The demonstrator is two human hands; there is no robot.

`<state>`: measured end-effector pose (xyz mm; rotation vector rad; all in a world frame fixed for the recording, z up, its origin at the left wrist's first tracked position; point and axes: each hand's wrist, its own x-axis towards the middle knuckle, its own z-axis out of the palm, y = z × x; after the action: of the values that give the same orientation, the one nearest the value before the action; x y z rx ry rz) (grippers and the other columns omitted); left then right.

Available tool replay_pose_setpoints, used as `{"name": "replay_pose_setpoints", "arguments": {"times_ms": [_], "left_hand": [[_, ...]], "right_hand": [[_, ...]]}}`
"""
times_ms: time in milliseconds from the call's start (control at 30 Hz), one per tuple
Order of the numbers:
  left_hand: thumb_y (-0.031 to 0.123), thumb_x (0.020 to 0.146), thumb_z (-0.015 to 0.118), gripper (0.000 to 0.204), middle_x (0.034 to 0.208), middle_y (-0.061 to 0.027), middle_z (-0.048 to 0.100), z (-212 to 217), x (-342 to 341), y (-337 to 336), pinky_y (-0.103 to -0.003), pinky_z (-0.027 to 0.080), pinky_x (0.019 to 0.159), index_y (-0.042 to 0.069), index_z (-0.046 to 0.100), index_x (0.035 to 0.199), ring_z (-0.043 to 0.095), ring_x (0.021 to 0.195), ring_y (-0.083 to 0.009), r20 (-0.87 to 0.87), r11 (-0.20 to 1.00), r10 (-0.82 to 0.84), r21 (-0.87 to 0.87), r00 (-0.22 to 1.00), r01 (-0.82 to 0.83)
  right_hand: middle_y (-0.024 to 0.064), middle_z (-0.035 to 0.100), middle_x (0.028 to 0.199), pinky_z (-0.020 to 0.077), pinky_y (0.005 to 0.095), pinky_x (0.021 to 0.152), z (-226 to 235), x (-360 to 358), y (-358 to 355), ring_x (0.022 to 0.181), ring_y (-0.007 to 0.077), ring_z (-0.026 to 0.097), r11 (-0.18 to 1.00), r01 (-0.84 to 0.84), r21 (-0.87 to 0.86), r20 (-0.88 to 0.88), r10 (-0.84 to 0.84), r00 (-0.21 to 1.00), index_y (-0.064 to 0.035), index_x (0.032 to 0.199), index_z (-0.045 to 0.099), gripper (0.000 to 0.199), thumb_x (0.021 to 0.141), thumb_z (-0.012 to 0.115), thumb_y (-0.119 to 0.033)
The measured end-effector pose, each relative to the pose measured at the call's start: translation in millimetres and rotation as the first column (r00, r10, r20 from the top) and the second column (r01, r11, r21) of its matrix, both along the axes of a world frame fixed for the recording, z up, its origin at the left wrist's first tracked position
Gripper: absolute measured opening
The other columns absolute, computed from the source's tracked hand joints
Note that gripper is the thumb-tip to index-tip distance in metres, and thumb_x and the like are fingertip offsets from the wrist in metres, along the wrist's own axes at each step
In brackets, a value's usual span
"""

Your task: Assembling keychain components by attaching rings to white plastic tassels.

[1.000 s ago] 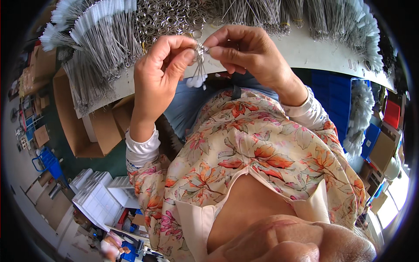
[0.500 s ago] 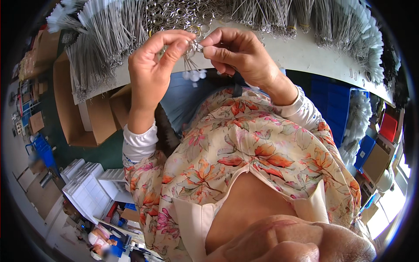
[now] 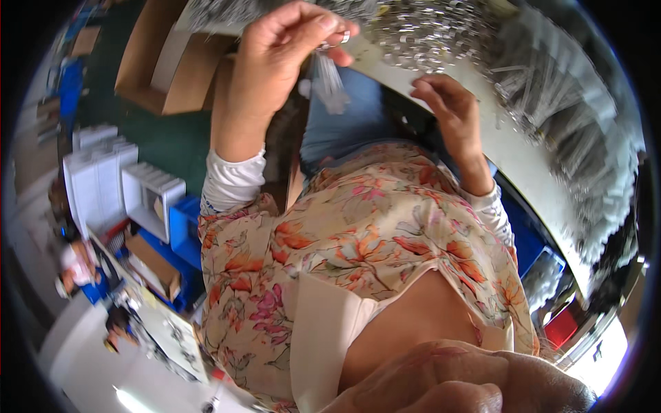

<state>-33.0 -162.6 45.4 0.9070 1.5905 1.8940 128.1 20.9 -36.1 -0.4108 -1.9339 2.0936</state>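
My left hand [image 3: 286, 51] is raised at the table's near edge, thumb and fingers pinched on a small metal ring. From the ring hangs a bundle of thin wires [image 3: 329, 86] with pale ends, smeared by motion. My right hand [image 3: 451, 113] is lower and to the right, beside the table edge, its fingers bent and loosely apart. Nothing shows in it, and it is slightly blurred. Just beyond its fingertips lies a heap of shiny metal rings [image 3: 430, 38] on the white table [image 3: 509, 148].
Many thin grey wires with clear ends [image 3: 551, 89] cover the table's right side. A cardboard box [image 3: 186, 82] stands open at the left, above the green floor. White plastic crates [image 3: 100, 182] and a blue bin [image 3: 186, 220] are behind it. Two people are at the far lower left.
My hands have parted: the left keeps the ring and wires, while the right has let go and moved right and down toward the table edge. The whole view has turned.
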Motion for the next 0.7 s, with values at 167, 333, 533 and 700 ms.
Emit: {"name": "replay_pose_setpoints", "arguments": {"times_ms": [167, 333, 533, 700], "left_hand": [[0.009, 0.092, 0.048, 0.016, 0.081, -0.0093, 0.062, -73.2, -27.2, -97.7, -0.024, 0.048, 0.062, -0.002, 0.056, 0.084, 0.058, 0.064, -0.0123, -0.052, 0.904, 0.204, -0.373, 0.978, -0.209], [0.017, 0.086, 0.052, 0.017, 0.066, -0.0108, 0.062, -244.6, -10.4, -158.4, -0.031, 0.047, 0.053, 0.002, 0.058, 0.085, 0.061, 0.058, -0.0186, -0.181, 0.585, 0.315, -0.736, 0.932, -0.34], [0.02, 0.082, 0.052, 0.02, 0.075, -0.0146, 0.065, -320.9, -64.3, -127.7, -0.042, 0.051, 0.061, 0.004, 0.06, 0.091, 0.063, 0.066, -0.0344, -0.604, 0.383, -0.057, -0.749, 0.795, -0.541], [0.025, 0.082, 0.054, 0.022, 0.089, -0.0156, 0.064, -399.5, -77.9, -100.8, -0.044, 0.052, 0.068, 0.005, 0.06, 0.092, 0.063, 0.076, -0.0374, -0.834, 0.575, -0.013, -0.458, 0.552, -0.678]], "right_hand": [[0.0029, 0.06, 0.074, 0.0457, 0.0202, 0.064, -11.6, 9.4, 6.8, 0.068, 0.008, 0.056, 0.993, -0.118, -0.019, 0.223, 0.119, 0.967, 0.0032, 0.093, 0.062, 0.017, 0.087, 0.059, -0.012], [0.0015, 0.057, 0.072, 0.0428, 0.0205, 0.059, -11.2, 2.3, 0.8, 0.064, 0.0071, 0.052, 0.983, -0.18, 0.022, 0.353, 0.161, 0.922, 0.0019, 0.092, 0.061, 0.014, 0.088, 0.056, -0.011], [0.0012, 0.057, 0.074, 0.042, 0.0195, 0.057, -7.7, 6.1, 4.8, 0.063, 0.0064, 0.052, 0.993, -0.115, 0.008, 0.423, 0.1, 0.901, 0.0014, 0.092, 0.061, 0.013, 0.087, 0.056, -0.01], [0.0006, 0.059, 0.072, 0.0444, 0.0193, 0.057, -2.4, 18.2, 13.0, 0.063, 0.0055, 0.053, 0.994, -0.107, 0.01, 0.443, 0.091, 0.892, -0.0003, 0.094, 0.063, 0.015, 0.086, 0.06, -0.013]]}}
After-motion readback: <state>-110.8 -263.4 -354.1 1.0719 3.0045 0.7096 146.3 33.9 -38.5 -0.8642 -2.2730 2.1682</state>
